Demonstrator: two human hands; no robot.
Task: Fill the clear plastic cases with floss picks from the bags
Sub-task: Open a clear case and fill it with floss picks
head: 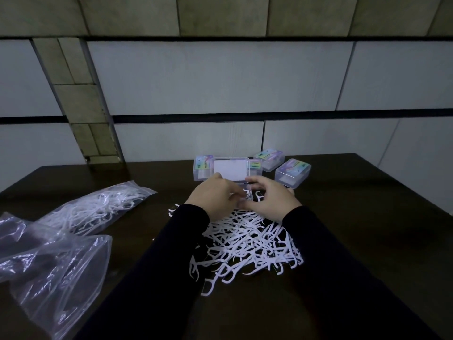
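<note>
A pile of loose white floss picks (pixel 247 244) lies on the dark table in front of me. Beyond it stands an open clear plastic case (pixel 230 169) with its lid raised. My left hand (pixel 213 195) and my right hand (pixel 269 198) meet over the case's base, fingers curled. Both pinch white floss picks (pixel 247 193) between them. The case's base is mostly hidden by my hands. A bag with floss picks (pixel 98 207) lies at the left.
Three closed clear cases with colourful labels stand behind: one at the left (pixel 203 165), two at the right (pixel 269 159) (pixel 293 173). Crumpled clear plastic bags (pixel 49 266) lie at the near left. A tiled wall rises behind the table's far edge.
</note>
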